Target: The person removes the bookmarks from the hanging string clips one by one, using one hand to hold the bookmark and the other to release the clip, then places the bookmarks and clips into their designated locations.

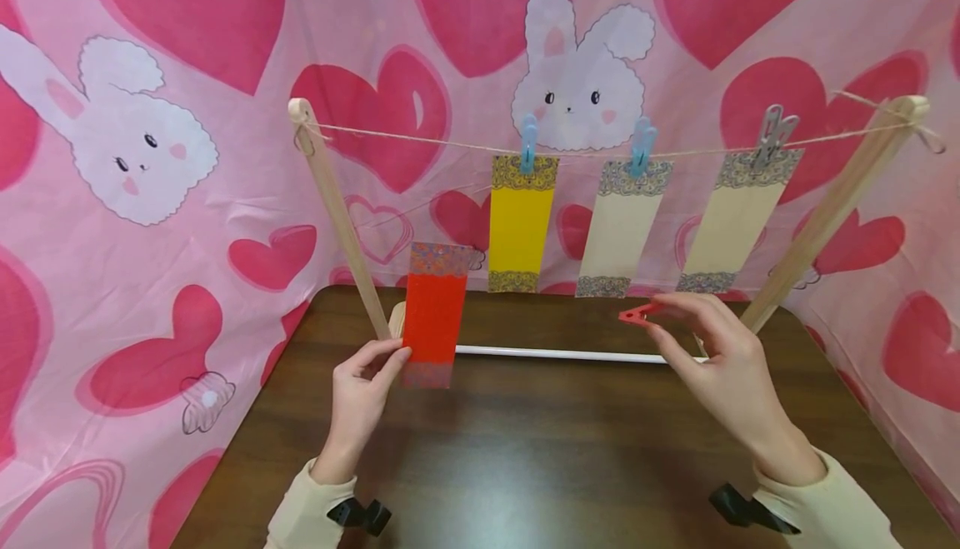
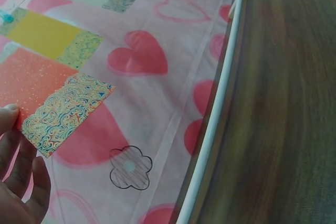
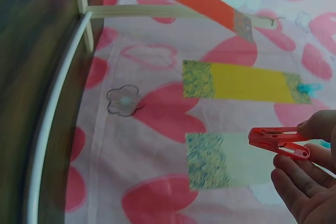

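A red paper strip with patterned ends is pinched at its lower left edge by my left hand. It stands upright in front of the left post, below the string. Between thumb and fingers my right hand holds a red clothespin, also plain in the right wrist view as a red clothespin. On the string hang a yellow strip and a white strip, each under a blue clothespin. A cream strip hangs at the right from a grey clothespin.
Wooden posts, left and right, carry the string. A white rod runs low between them across the dark wooden table. Behind is a pink cloth with hearts and rabbits.
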`<state>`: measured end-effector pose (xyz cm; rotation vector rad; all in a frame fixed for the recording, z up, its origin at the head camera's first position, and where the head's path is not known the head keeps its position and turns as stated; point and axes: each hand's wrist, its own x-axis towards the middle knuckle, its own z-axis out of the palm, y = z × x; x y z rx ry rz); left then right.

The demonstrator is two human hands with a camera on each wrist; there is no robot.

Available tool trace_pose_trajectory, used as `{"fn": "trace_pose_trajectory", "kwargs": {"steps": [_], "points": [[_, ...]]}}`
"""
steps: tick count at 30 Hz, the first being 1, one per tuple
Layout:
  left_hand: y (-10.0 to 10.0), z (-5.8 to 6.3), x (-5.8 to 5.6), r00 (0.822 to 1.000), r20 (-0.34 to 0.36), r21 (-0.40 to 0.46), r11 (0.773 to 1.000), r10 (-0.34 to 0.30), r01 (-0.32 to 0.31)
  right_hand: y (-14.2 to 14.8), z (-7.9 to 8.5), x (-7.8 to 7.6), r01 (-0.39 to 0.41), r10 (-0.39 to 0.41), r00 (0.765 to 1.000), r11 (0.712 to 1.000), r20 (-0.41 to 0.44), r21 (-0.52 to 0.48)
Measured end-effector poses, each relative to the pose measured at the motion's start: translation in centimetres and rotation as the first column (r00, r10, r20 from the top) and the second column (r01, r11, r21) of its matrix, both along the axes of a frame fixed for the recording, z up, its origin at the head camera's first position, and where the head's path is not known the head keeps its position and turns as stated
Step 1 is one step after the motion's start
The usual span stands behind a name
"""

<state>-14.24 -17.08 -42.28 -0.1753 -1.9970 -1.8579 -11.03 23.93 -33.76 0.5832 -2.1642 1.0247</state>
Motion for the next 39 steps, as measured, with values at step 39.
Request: {"fn": "trace_pose_trajectory", "kwargs": {"steps": [39], "points": [[-1.7,-3.1,1.8,0.992,0.122,-0.145,0.989,0.039,-0.021,5.1,-7.4,2.3,0.177,-0.177,0.978,0.984,0.111,0.008]]}}
